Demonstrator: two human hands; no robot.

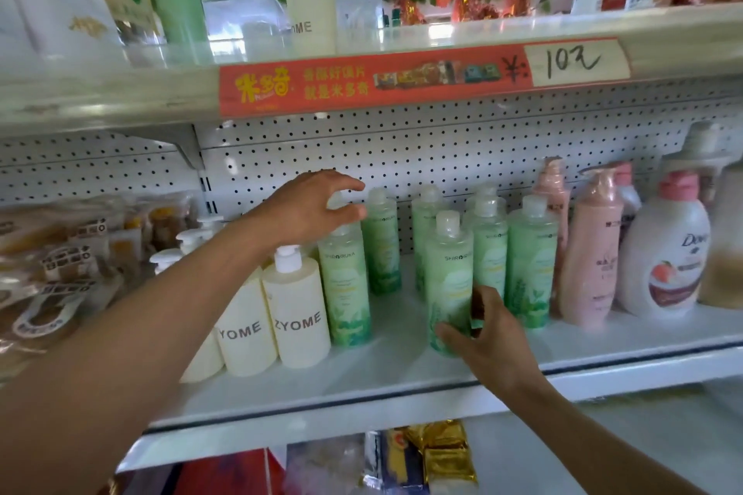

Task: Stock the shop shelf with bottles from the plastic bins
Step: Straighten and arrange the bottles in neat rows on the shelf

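On the white middle shelf (362, 374) stand several green SHIRORUKA bottles with pale caps. My left hand (309, 205) reaches in from the left, and its thumb and fingers curl round the cap of the leftmost green bottle (345, 285), which stands upright beside the cream bottles. My right hand (488, 334) grips the lower part of another green bottle (448, 269) near the shelf's front edge, thumb on its left side and fingers on its right. More green bottles (530, 265) stand behind and to the right. No plastic bins are in view.
Cream ZYOME pump bottles (297, 317) stand left of the green ones, and snack packs (60, 265) lie further left. Pink bottles (591, 253) and a white Dove bottle (667, 253) stand to the right. The upper shelf (120, 92) overhangs closely and carries a red price strip (402, 76).
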